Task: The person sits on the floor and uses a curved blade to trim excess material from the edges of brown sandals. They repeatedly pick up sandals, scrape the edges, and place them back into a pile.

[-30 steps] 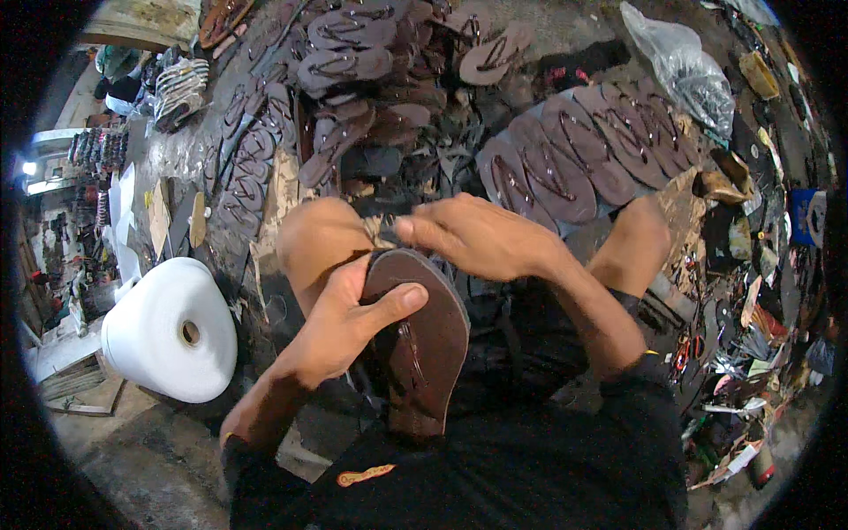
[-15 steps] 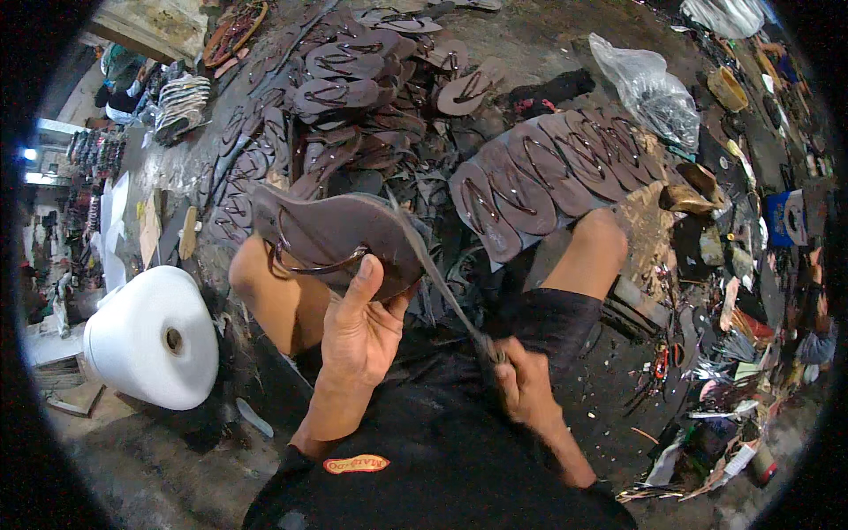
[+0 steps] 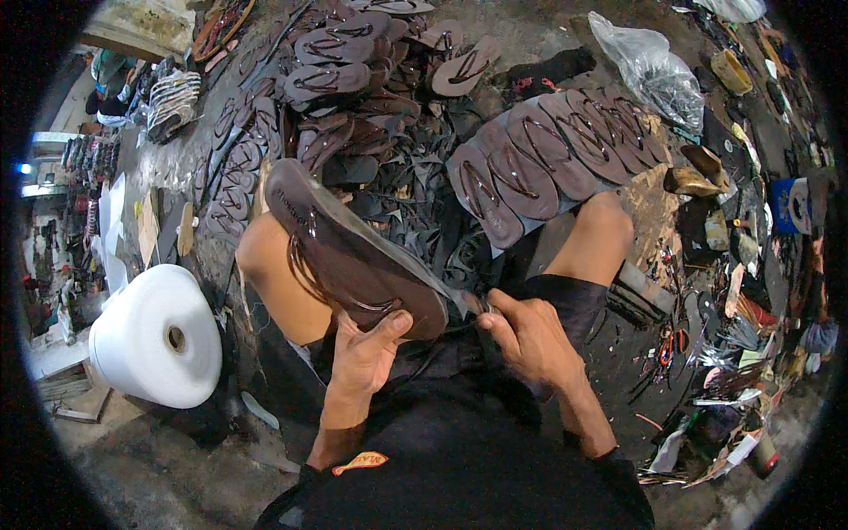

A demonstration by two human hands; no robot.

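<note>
My left hand (image 3: 371, 349) grips a dark brown flip-flop (image 3: 353, 256) with shiny brown straps, thumb on the upper near the strap's front end. The flip-flop is tilted, its heel up and to the left and its pale grey sole edge facing right. Closed fingers of my right hand (image 3: 534, 340) hold a thin grey blade-like tool (image 3: 475, 304) beside the toe end. Much of that tool is hidden by the hand, and whether it touches the sole cannot be made out.
Beyond my knees lie a heap of brown flip-flops (image 3: 340, 62) and a row of flip-flops (image 3: 548, 163). Dark scraps (image 3: 433, 199) litter the floor between them. A white roll (image 3: 159, 336) stands at left, a clear plastic bag (image 3: 649, 75) at far right, and scissors (image 3: 676, 343) at right.
The flip-flop has turned, its toe end swinging down and toward my right hand. My right hand has risen slightly toward the toe, and less of the thin grey tool shows.
</note>
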